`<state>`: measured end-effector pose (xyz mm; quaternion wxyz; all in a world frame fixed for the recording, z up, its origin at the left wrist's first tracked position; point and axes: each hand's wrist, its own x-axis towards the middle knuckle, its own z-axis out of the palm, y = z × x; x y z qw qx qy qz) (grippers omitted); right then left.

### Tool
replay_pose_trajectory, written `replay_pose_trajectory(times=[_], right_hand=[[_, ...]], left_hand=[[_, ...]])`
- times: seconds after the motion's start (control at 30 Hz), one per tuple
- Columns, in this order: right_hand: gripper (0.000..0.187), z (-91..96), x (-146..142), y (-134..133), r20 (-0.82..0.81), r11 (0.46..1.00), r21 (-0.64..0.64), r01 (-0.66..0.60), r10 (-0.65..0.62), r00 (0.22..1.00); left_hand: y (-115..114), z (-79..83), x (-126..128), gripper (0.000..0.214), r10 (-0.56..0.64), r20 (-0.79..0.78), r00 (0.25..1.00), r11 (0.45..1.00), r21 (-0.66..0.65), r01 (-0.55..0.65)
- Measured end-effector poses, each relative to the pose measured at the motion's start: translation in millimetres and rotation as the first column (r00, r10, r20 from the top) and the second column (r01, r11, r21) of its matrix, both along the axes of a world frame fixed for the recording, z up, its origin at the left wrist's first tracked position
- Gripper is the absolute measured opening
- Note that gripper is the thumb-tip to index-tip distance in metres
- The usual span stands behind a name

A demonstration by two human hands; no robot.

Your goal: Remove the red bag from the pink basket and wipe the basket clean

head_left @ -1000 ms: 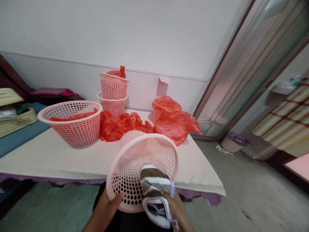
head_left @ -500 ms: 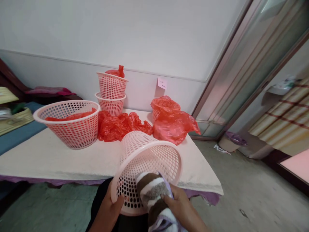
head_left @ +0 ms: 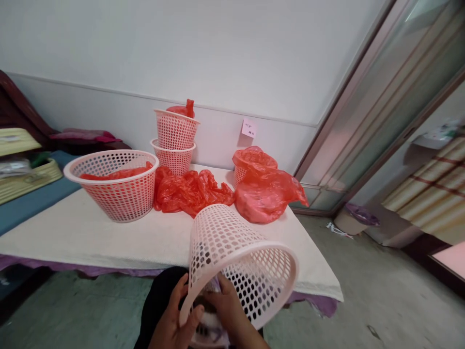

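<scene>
A pale pink perforated plastic basket [head_left: 225,237] lies tipped on its side at the table's near edge, its mouth facing me and to the right. My left hand [head_left: 178,315] grips the rim at its lower left, thumb inside and fingers outside. Inside the mouth, my right hand [head_left: 227,303] is closed on a striped cloth [head_left: 209,320], against the basket's left inner wall. The basket's mesh and my hands hide much of the cloth.
On the white-covered table [head_left: 152,242] stand a wide pink basket [head_left: 123,194] holding red plastic and two stacked baskets [head_left: 176,133]. Crumpled red bags [head_left: 189,191] lie behind my basket, beside a red-bagged basket [head_left: 261,189]. A waste bin [head_left: 352,220] stands on the floor at right.
My right hand has pushed the striped cloth deeper inside the basket and to the left. The basket has turned, its mouth swinging right. My left hand still grips the rim.
</scene>
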<state>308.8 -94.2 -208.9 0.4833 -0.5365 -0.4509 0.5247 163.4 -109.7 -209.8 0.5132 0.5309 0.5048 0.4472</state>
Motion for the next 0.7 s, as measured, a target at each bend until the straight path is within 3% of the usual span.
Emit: replay_pose_trajectory(times=[0.07,0.1,0.17,0.23,0.3,0.33,0.4,0.43,0.5,0.6,0.7], right_hand=[[0.038,8.7,-14.9,0.4,-0.327,0.995,-0.075,0.067,-0.088,0.941],[0.041,14.7,-19.3,0.0,-0.401,0.994,-0.086,0.074,-0.102,0.91],[0.04,25.1,-22.3,-1.8,-0.372,0.999,-0.016,0.039,-0.042,0.927],[0.033,29.5,-18.1,-3.4,-0.145,0.989,0.106,-0.098,0.113,0.983],[0.031,28.2,-7.9,-1.9,0.268,0.946,0.161,-0.281,0.232,0.935],[0.03,26.6,-0.8,0.6,0.502,0.931,0.116,-0.347,0.247,0.829],[0.033,24.7,15.7,8.9,0.834,0.944,-0.036,-0.327,0.209,0.511],[0.036,25.2,24.6,14.1,0.909,0.962,-0.094,-0.258,0.189,0.373],[0.045,29.2,40.7,24.3,0.959,0.986,-0.136,-0.1,0.156,0.237],[0.053,35.5,52.5,33.2,0.973,0.998,-0.034,0.058,0.02,0.232],[0.055,29.3,43.5,33.3,0.954,1.0,0.003,-0.03,0.006,0.301]], left_hand=[[-1.7,3.7,0.8,0.063,-0.03,0.0,1.0,0.999,0.016,0.03],[-1.4,5.2,-0.1,0.064,-0.055,-0.002,0.998,0.998,0.018,0.055],[0.3,6.6,-4.1,0.065,-0.067,-0.013,0.998,0.998,0.011,0.067],[2.2,6.1,-10.1,0.062,-0.025,-0.042,0.999,1.0,-0.001,0.025],[3.4,5.2,-16.7,0.059,0.012,-0.081,0.997,1.0,-0.02,-0.014],[3.6,5.5,-19.9,0.057,0.02,-0.096,0.995,0.999,-0.036,-0.024],[3.6,8.3,-25.1,0.056,0.002,-0.121,0.993,0.997,-0.073,-0.011],[3.4,10.7,-26.9,0.055,-0.009,-0.132,0.991,0.996,-0.084,-0.002],[2.6,16.3,-28.4,0.052,0.001,-0.151,0.988,0.997,-0.081,-0.014],[0.5,20.5,-25.8,0.053,0.026,-0.166,0.986,0.996,-0.076,-0.039],[-1.7,15.4,-19.9,0.057,-0.014,-0.167,0.986,0.997,-0.071,0.002]])
